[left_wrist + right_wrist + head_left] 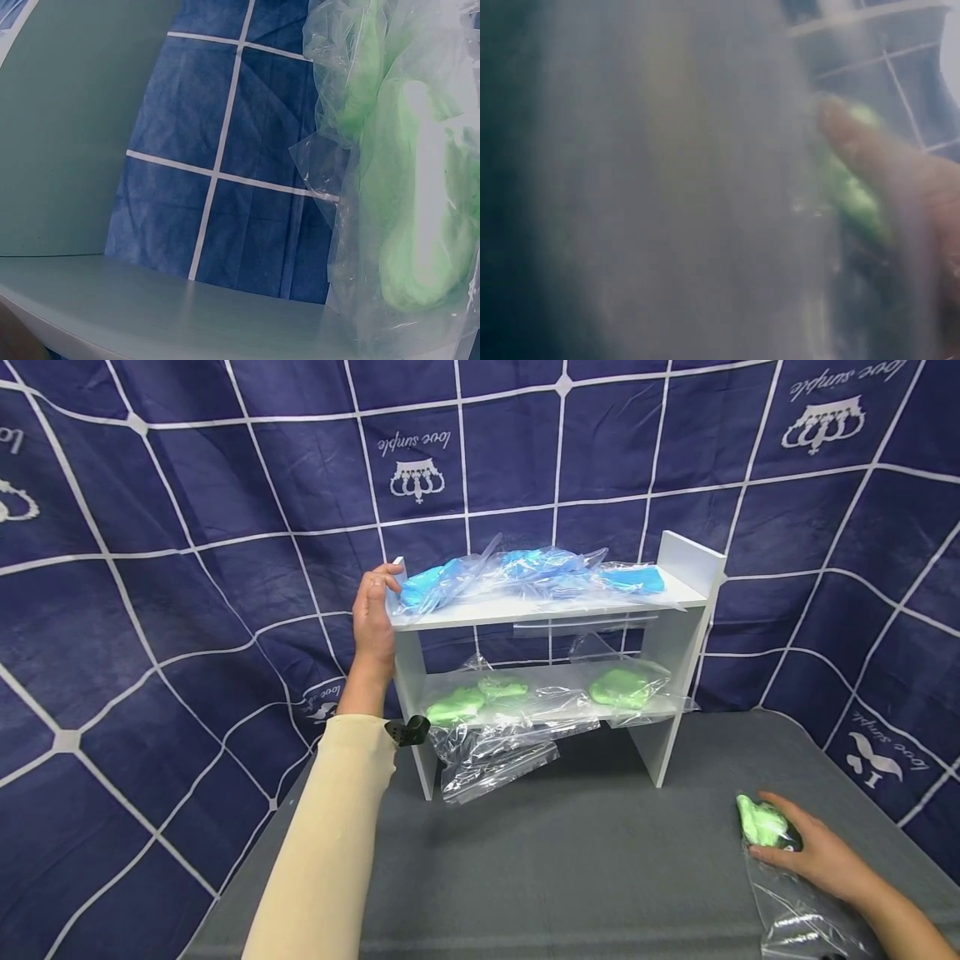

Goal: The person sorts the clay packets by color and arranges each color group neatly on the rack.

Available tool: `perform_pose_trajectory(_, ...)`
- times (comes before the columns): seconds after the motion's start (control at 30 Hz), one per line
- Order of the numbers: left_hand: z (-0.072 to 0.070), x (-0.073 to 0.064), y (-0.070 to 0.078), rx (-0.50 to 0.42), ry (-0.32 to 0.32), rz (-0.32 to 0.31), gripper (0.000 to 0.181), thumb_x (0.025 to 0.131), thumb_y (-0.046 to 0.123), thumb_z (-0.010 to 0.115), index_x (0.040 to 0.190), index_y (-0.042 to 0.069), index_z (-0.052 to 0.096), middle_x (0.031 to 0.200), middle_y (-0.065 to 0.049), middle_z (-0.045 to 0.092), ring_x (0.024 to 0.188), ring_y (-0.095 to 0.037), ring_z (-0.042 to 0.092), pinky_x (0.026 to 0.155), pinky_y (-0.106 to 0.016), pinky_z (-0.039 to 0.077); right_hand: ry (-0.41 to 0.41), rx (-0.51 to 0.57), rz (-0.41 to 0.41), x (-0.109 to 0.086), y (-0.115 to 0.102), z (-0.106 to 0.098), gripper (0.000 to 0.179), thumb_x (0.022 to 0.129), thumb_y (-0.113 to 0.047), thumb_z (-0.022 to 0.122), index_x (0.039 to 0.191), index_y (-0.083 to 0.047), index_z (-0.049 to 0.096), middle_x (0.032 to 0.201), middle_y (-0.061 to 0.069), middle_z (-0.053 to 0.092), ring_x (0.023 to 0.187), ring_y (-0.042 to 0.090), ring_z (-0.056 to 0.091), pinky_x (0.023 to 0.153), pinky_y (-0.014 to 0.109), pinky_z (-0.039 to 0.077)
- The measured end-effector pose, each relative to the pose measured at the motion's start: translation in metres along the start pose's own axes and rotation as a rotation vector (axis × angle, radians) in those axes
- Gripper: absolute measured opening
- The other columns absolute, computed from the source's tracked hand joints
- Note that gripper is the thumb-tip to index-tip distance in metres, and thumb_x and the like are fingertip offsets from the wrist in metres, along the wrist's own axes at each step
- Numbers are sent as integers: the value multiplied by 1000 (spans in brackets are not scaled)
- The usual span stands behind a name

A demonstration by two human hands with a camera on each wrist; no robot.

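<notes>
At the left end of a white two-tier shelf (547,610), my left hand (375,614) grips the upright side panel, fingers bent over its upper edge. My right hand (828,856) is low at the right, its thumb and fingers round a clear plastic bag (798,910) with a soft green lump (761,821) inside. The bag's loose part trails down toward the front. In the right wrist view, blurred plastic covers most of the picture, with the thumb (862,146) over the green lump (855,196).
Bagged blue pieces (543,562) lie along the upper tier. Bagged green lumps (622,687) rest on the lower tier, and some plastic (498,772) hangs over its front edge. The shelf stands on a dark grey surface (585,868) before a blue checked curtain (247,468).
</notes>
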State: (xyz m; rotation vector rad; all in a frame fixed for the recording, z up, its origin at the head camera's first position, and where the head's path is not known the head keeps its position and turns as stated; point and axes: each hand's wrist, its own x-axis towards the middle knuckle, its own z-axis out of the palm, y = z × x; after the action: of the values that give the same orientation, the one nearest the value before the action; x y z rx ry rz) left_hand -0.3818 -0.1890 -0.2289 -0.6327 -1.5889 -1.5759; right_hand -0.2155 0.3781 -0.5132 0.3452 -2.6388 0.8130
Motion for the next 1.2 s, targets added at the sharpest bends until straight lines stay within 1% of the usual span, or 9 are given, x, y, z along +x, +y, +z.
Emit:
perform_pose_trajectory(0.13, -1, 1, 0, 5, 4, -31, 26, 100, 21, 33, 82, 24, 51, 132, -23, 57, 141, -27, 42, 118, -28, 24, -5, -46, 18, 3, -2, -1, 82, 73, -24, 86, 141, -1, 46, 127, 33, 56, 110, 50, 49, 93, 49, 34)
perform_pose_trajectory(0.2, -1, 1, 0, 11, 1, -35, 26, 101, 21, 32, 83, 22, 51, 133, -24, 57, 142, -27, 41, 119, -29, 23, -3, -59, 19, 4, -3, -2, 81, 71, -25, 87, 139, -2, 49, 125, 34, 57, 108, 53, 49, 86, 58, 34)
perform_pose_trajectory(0.3, -2, 1, -1, 10, -5, -28, 25, 101, 19, 32, 84, 20, 50, 134, -25, 57, 143, -29, 41, 120, -30, 22, 13, -91, 3, 5, -4, -2, 78, 68, -24, 89, 134, -3, 53, 123, 32, 60, 105, 52, 52, 81, 52, 37)
perform_pose_trajectory(0.43, -2, 0, 0, 14, 2, -22, 25, 101, 20, 32, 83, 21, 50, 133, -24, 58, 143, -32, 41, 119, -29, 22, 58, -130, -40, 6, -5, -1, 74, 64, -25, 91, 127, -7, 59, 117, 26, 65, 100, 42, 58, 75, 39, 38)
perform_pose_trajectory(0.57, -1, -1, 1, 11, 3, -10, 25, 101, 22, 34, 82, 25, 51, 131, -23, 58, 141, -32, 42, 118, -28, 24, 123, -130, -77, 5, -3, 0, 71, 61, -24, 92, 124, -10, 63, 109, 10, 67, 104, -5, 49, 73, 23, 35)
perform_pose_trajectory(0.67, 0, -1, 1, 9, 0, -1, 25, 100, 24, 35, 81, 28, 52, 130, -23, 59, 140, -30, 44, 117, -28, 25, 150, -95, -107, 4, -2, 0, 70, 60, -20, 92, 123, -11, 64, 106, 5, 66, 104, -24, 32, 73, 16, 32)
perform_pose_trajectory(0.8, 0, -2, 1, 16, -1, 7, 25, 100, 25, 35, 82, 30, 52, 130, -22, 59, 140, -27, 45, 117, -28, 26, 149, -50, -124, 4, -4, -1, 70, 62, -17, 92, 126, -14, 64, 113, -11, 63, 106, -27, 30, 76, 10, 31)
perform_pose_trajectory(0.97, 0, -2, 1, 17, 4, 0, 26, 100, 24, 35, 81, 29, 52, 129, -19, 60, 139, -23, 45, 117, -28, 25, 135, 5, -140, 6, -13, -3, 71, 66, -12, 90, 131, -15, 62, 121, -40, 42, 111, -29, 29, 84, 0, 21)
perform_pose_trajectory(1.2, 1, -1, 1, 7, 8, -8, 25, 100, 23, 35, 82, 28, 51, 129, -20, 59, 135, -21, 47, 116, -28, 26, 140, 74, -185, 13, -33, -8, 74, 65, -4, 88, 133, -13, 61, 119, -30, 50, 109, -21, 39, 87, 0, 24)
